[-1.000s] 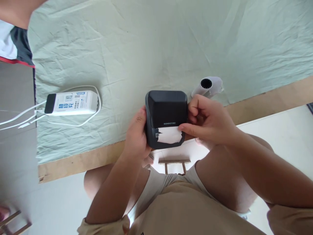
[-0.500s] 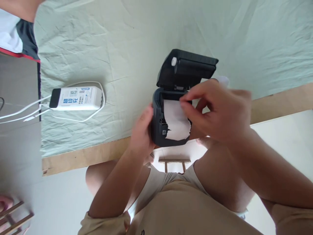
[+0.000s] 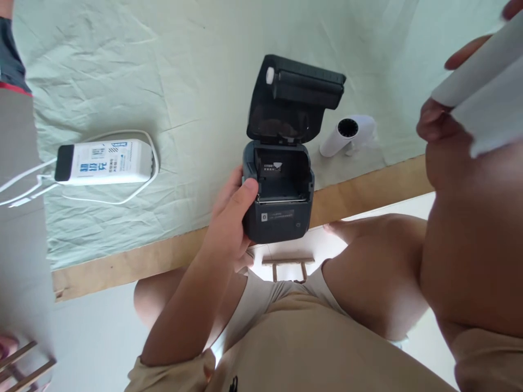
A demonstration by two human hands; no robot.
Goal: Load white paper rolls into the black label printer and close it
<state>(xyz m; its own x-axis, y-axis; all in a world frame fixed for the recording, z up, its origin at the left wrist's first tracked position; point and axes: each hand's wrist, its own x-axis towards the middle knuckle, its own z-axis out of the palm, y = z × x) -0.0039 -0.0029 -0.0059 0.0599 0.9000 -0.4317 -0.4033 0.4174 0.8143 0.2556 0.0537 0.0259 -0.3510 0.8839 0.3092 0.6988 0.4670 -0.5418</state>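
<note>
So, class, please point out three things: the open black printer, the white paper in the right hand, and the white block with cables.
Black printer [image 3: 281,185], head view: inside its open compartment.
White paper [image 3: 492,98], head view: on its loose flap.
White block [image 3: 108,162], head view: on its printed face.

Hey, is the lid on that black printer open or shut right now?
Open: the lid stands raised at the far edge of the black printer, leaving its inner compartment exposed.
</note>
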